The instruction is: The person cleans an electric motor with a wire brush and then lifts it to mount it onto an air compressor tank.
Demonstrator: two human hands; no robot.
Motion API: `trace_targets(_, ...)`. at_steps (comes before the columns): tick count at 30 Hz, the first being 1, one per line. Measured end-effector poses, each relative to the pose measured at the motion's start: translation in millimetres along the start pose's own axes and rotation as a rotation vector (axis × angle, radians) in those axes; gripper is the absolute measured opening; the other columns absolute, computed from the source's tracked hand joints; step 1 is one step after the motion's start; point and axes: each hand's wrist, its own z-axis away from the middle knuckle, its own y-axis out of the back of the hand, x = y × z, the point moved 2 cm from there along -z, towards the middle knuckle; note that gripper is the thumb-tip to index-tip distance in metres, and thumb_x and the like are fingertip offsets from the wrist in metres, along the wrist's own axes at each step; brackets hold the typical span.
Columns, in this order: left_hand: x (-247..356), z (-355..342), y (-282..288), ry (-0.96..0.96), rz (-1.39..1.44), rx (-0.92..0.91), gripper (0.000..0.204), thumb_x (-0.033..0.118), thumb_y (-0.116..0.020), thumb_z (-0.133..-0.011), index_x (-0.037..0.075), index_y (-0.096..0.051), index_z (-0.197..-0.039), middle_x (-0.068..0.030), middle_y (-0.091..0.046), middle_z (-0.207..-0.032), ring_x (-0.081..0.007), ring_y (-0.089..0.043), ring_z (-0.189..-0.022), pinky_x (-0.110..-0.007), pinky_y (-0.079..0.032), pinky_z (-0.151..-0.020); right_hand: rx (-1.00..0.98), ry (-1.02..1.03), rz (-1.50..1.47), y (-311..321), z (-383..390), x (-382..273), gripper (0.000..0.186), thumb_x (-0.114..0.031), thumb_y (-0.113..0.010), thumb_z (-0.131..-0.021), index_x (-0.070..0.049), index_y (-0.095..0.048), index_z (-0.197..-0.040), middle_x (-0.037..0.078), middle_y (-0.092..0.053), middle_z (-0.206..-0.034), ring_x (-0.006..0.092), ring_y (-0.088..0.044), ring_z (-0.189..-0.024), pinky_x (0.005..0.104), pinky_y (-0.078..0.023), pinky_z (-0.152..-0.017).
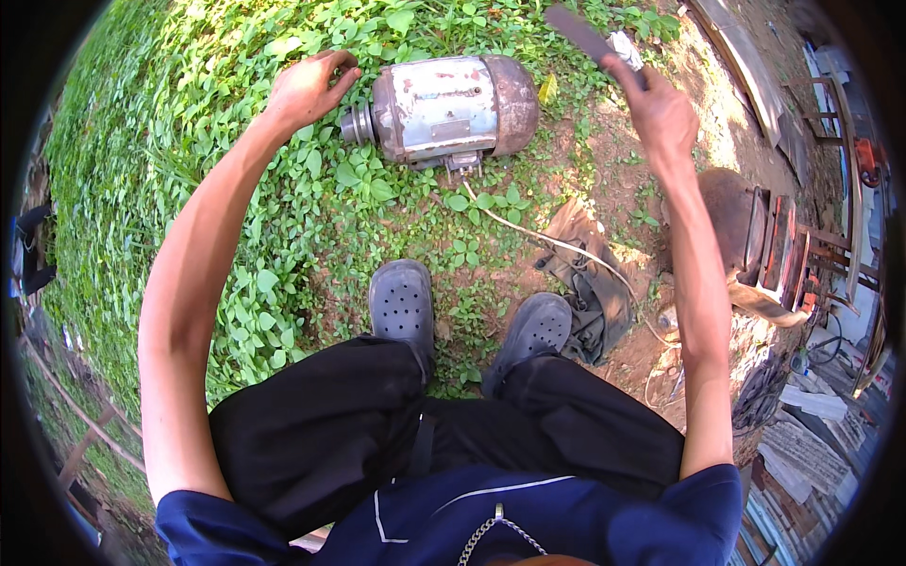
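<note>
An electric motor (pixel 455 106) with worn silver paint and a rusty end cap lies on its side among low green plants. Its stepped pulley (pixel 357 125) points left. Just above that pulley, my left hand (pixel 314 90) is held with the thumb apart from the fingers and nothing in it. To the right of the motor, my right hand (pixel 665 113) grips a flat, dark-bladed knife (pixel 583 36) whose blade points up and left. Something white and crumpled (pixel 625 49) shows beside the blade near my fingers. A pale cable (pixel 566 247) runs from the motor's terminals.
Between my grey clogs (pixel 401 304) and my right arm lies a dark, dirty cloth (pixel 590 307). A rusty round metal body (pixel 731 217) sits beyond that arm. Planks (pixel 746 75) and corrugated sheets (pixel 802 457) line the right side; leafy plants (pixel 123 189) spread leftward.
</note>
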Motion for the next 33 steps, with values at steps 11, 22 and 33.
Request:
trace_targets(11, 28, -4, 3, 0.027, 0.066, -0.025, 0.058, 0.058, -0.045, -0.094, 0.011, -0.056, -0.125, -0.0178, -0.061, -0.119, -0.0345, -0.063, -0.106, -0.046, -0.051, -0.089, -0.053, -0.076, -0.077, -27, -53, 17, 0.082, -0.083, -0.033, -0.083, -0.010, -0.069, -0.081, -0.001, -0.047, -0.047, 0.0138, -0.051, -0.042, 0.0330, -0.041, -0.041)
trace_targets(22, 63, -5, -27, -0.049, -0.014, -0.319, 0.128, 0.071, -0.076, -0.060, 0.009, -0.014, -0.152, -0.0263, -0.024, -0.151, -0.0453, -0.041, -0.131, -0.048, -0.037, -0.111, -0.279, -0.310, -0.138, -77, -22, 69, 0.082, -0.081, -0.048, -0.079, -0.002, -0.067, -0.086, 0.006, -0.058, -0.056, 0.0164, -0.058, -0.048, 0.0345, -0.050, -0.046)
trace_targets(33, 60, 2, -28, -0.001, 0.047, -0.348, 0.130, 0.067, -0.077, -0.062, 0.008, -0.005, -0.153, -0.0284, -0.012, -0.154, -0.0476, -0.038, -0.132, -0.051, -0.038, -0.109, -0.395, 0.305, 0.033, -52, 15, 0, 0.085, -0.085, -0.044, -0.076, -0.004, -0.067, -0.086, 0.010, -0.062, -0.055, 0.0237, -0.065, -0.050, 0.0416, -0.053, -0.049)
